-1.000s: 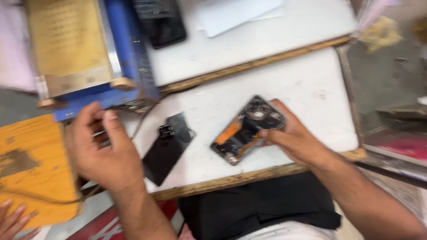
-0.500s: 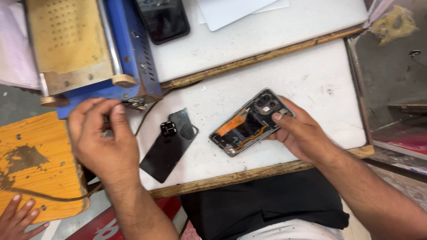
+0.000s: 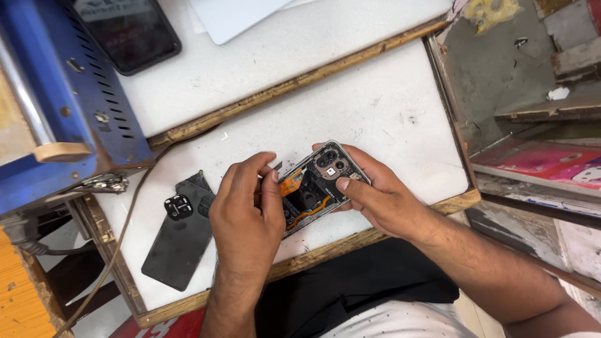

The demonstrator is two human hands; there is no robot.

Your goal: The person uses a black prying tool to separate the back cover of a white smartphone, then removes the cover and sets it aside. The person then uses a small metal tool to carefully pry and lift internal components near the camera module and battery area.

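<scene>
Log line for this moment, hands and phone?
left hand: fingertips on opened phone with orange flex cable | right hand: gripping its camera end | detached black back cover: flat on white board

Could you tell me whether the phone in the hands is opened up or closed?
Opened up: the phone shows bare orange and dark internals, and its black back cover lies separately on the white table.

Opened phone (image 3: pixel 316 188) with orange ribbon cable and black insides in a silver frame, matte black back cover (image 3: pixel 178 235), white worktop (image 3: pixel 350 106) edged in brown wood, blue machine (image 3: pixel 69 106), glossy black phone (image 3: pixel 128 31).
</scene>
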